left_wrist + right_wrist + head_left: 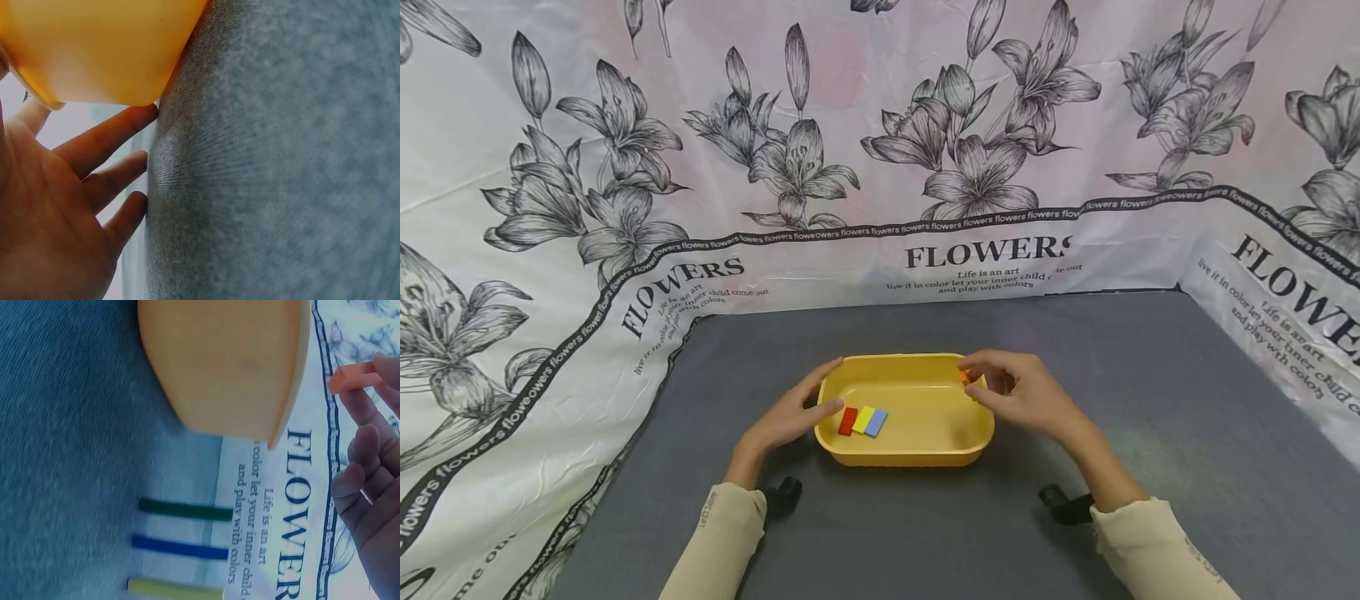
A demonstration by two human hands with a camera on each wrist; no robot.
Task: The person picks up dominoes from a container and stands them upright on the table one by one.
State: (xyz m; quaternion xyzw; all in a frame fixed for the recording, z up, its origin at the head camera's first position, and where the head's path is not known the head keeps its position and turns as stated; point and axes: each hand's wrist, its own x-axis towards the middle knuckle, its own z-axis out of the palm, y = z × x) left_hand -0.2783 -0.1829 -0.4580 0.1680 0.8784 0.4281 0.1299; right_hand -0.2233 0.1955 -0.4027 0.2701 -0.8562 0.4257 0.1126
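My left hand (786, 417) rests at the left end of a yellow plastic tray (906, 459), its thumb reaching over the rim and its forefinger along the far corner. Seen from the left wrist, the other fingers (106, 140) are spread, one touching the tray's underside edge. Inside the tray, to the left, lie a red block (847, 422), a yellow block (863, 419) and a blue block (876, 423), all flat rectangles side by side. Over the right rim, my right hand (1026, 392) pinches a small orange block (357, 377) between thumb and fingers.
A dark grey cloth (880, 533) covers the table. Past the tray in the right wrist view stand a green bar (186, 509), a blue bar (180, 547) and a yellow bar (175, 589). Flower-printed white fabric (820, 275) hangs around the back and sides.
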